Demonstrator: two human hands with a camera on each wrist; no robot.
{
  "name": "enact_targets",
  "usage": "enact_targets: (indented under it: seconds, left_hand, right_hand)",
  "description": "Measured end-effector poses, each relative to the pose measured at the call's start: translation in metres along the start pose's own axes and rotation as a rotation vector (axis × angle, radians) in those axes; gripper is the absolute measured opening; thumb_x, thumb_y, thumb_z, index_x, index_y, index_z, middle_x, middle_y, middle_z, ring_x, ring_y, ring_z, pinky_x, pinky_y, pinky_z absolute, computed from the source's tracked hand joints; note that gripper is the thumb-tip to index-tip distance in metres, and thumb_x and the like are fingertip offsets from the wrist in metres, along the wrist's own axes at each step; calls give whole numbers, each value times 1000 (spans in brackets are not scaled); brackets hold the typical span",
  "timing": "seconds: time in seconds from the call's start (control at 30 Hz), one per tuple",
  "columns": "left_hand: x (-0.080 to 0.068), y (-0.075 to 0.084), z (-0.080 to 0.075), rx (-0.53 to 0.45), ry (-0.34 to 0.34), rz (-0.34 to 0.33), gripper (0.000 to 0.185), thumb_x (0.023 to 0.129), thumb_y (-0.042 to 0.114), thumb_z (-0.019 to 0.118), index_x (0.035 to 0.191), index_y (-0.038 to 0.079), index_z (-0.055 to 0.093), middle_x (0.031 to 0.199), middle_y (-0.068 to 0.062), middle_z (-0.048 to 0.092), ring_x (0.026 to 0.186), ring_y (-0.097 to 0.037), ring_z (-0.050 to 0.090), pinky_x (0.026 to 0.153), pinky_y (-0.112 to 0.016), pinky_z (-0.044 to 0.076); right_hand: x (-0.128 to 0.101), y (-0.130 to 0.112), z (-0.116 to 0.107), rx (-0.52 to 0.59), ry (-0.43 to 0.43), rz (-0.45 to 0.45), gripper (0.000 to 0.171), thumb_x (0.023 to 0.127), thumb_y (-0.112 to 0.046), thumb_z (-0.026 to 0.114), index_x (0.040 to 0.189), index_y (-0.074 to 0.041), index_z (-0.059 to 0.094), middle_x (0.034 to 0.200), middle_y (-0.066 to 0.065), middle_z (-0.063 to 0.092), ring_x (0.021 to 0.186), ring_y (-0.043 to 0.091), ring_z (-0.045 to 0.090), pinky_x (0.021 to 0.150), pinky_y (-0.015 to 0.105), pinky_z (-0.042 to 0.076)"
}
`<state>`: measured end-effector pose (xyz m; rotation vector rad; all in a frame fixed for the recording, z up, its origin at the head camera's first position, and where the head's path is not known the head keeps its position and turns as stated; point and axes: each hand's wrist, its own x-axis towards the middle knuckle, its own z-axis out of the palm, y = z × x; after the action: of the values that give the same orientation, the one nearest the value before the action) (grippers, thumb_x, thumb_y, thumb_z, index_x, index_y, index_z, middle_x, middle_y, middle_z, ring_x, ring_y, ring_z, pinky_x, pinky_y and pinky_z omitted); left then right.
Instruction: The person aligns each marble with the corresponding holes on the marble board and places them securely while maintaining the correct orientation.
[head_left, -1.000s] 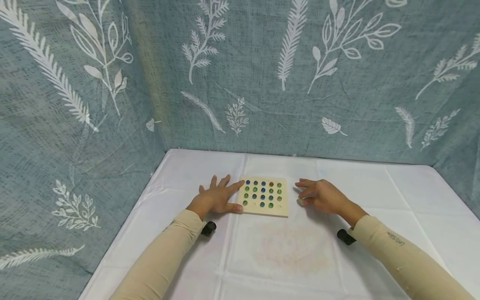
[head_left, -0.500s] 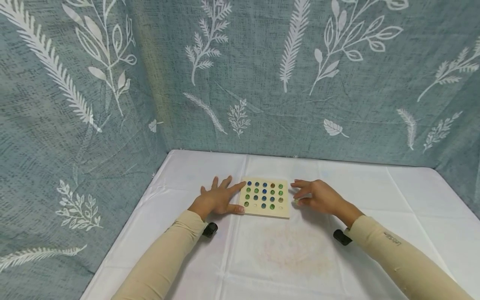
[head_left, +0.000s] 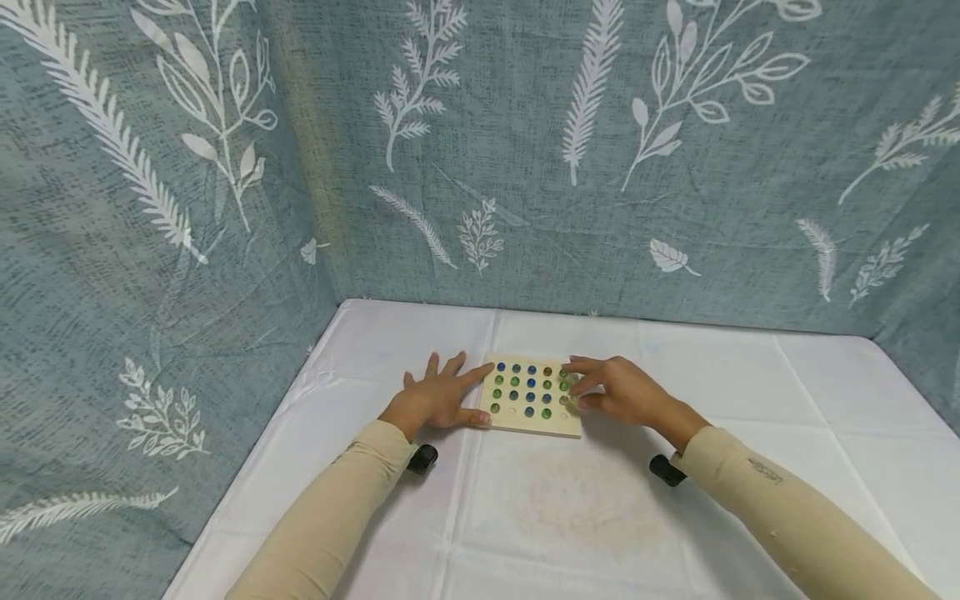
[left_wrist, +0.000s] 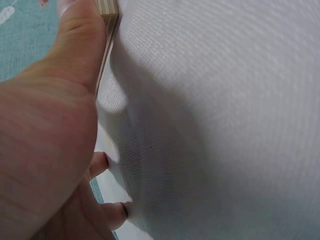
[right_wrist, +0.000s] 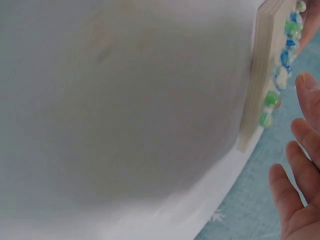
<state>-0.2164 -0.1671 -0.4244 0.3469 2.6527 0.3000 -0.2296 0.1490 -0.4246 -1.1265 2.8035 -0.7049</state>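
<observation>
Wooden board (head_left: 531,397) mid-table, marbles (head_left: 531,390) seated in its holes. Left hand (head_left: 437,395) at 9 o'clock, fingers spread flat, thumb bracing the edge. Right hand (head_left: 617,392) at 3 o'clock, fingertips pinched, contents unclear. Best to lower straight, keeping the board steady.

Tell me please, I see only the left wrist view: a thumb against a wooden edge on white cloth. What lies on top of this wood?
Observer: The wooden board carries rows of blue and green marbles in small holes.
Operator: Are all holes filled?
Observer: No, a few in the near row look empty.
Operator: Where is the other hand?
Observer: The right hand is over the board's right edge, fingertips at the marbles there.
Operator: And my left hand, seen from above?
Observer: The left hand lies flat on the tablecloth, touching the board's left edge.
</observation>
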Motion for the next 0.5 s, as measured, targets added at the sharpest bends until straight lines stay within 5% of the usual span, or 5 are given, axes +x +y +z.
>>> enact_targets:
  seconds: [0.5]
  left_hand:
    - [2,-1,0,24,-10,-14,91,95,66,62,167,42,13,178,-10,4,161,-52,-3,119,-82,13]
  right_hand:
    - [36,-34,20,8,-37,-106,22,89,-13,81,111,-7,83,146,15,64,146,35,53,113,52,49]
